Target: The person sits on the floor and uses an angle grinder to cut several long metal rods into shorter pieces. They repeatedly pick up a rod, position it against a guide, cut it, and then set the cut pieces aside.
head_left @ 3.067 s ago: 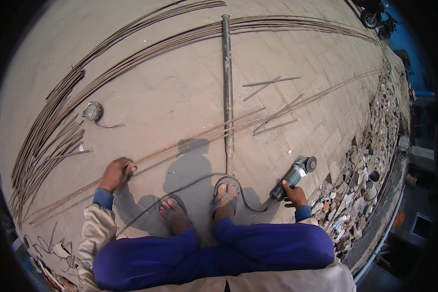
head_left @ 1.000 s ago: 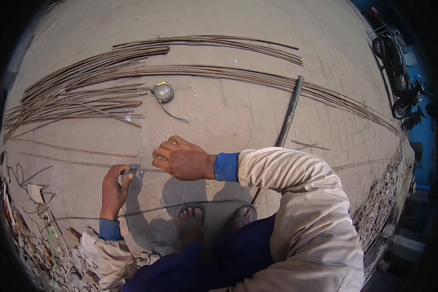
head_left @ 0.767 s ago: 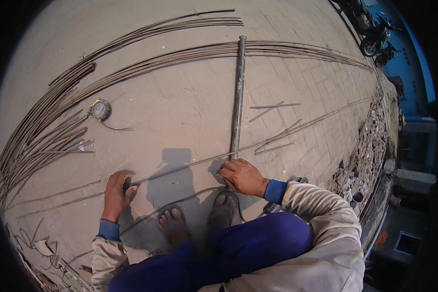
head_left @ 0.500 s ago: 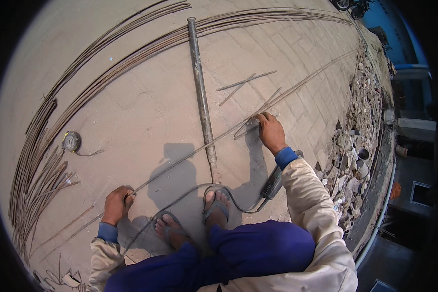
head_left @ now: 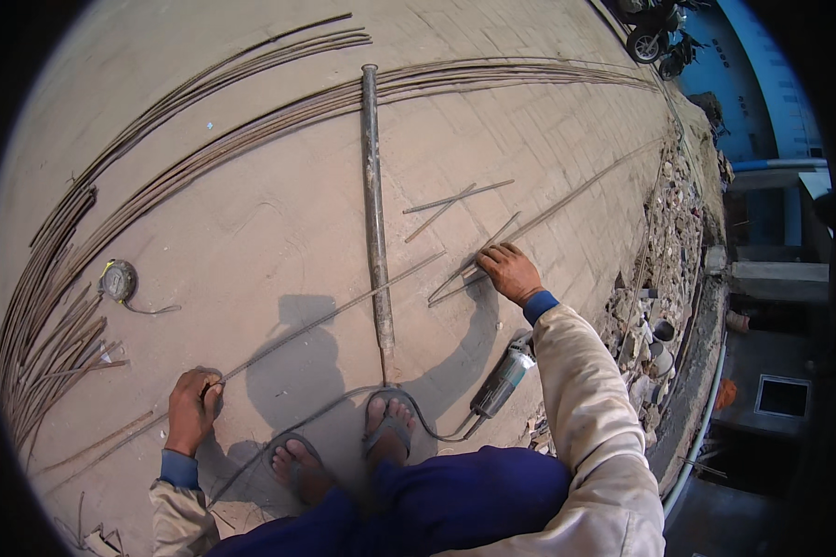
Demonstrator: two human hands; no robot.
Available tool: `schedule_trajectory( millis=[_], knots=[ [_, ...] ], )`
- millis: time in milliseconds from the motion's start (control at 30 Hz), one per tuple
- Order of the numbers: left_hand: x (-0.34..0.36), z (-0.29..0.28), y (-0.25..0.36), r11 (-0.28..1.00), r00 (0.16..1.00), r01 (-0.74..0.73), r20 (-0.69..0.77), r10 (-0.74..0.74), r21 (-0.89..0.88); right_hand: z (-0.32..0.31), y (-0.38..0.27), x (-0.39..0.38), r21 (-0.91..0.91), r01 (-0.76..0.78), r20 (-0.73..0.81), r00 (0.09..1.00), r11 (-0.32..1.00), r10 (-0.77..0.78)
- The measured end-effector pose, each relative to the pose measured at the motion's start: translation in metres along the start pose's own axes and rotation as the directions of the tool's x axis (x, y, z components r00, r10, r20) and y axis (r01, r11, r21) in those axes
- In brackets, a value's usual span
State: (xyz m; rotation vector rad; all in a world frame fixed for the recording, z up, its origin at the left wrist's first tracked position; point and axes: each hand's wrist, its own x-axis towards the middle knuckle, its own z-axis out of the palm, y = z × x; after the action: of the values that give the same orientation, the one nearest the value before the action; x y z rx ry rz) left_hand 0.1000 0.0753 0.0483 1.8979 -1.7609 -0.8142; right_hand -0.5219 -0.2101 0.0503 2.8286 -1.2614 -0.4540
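My left hand (head_left: 193,407) is closed on a long thin steel rod (head_left: 293,335) at lower left, which lies across a grimy metal pipe (head_left: 376,232) on the ground. Right of the pipe, my right hand (head_left: 509,271) has its fingertips gripping a steel rod among the crossed short pieces (head_left: 441,291), partly hidden under the fingers. An angle grinder (head_left: 500,382) lies below that hand, beside my right forearm, with its disc end partly hidden and its black cord looping around my sandalled feet (head_left: 390,427).
Long rod bundles (head_left: 232,139) curve across the far paving and left side. A tape measure (head_left: 118,280) lies at left, two crossed short rods (head_left: 446,200) above my right hand. Rubble (head_left: 659,269) lines the right edge, with a drop beyond it and parked motorbikes (head_left: 646,42) at top right.
My right hand has let go of the grinder, passed near my left hand along the rod, then moved forward and right to the short rods. My left hand stays on the long rod.
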Motion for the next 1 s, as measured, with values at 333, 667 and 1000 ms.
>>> schedule_trajectory(
  millis=[333, 667, 1000],
  knots=[
    [0.107, -0.011, 0.109, 0.944, 0.976, -0.119, 0.138, 0.168, -0.308, -0.041, -0.169, 0.026, 0.217, 0.419, -0.217, 0.901, 0.882, -0.375],
    [0.094, 0.101, 0.178, 0.791, 0.241, 0.590, 0.970, 0.023, -0.165, -0.135, -0.477, 0.032, 0.705, 0.582, -0.195, 0.709, 0.406, -0.678],
    [-0.015, -0.060, -0.032, 0.790, 0.587, 0.593, 0.755, -0.294, -0.153, -0.105, -0.226, 0.061, 0.416, 0.235, 0.060, 0.957, 0.878, -0.285]
  ],
)
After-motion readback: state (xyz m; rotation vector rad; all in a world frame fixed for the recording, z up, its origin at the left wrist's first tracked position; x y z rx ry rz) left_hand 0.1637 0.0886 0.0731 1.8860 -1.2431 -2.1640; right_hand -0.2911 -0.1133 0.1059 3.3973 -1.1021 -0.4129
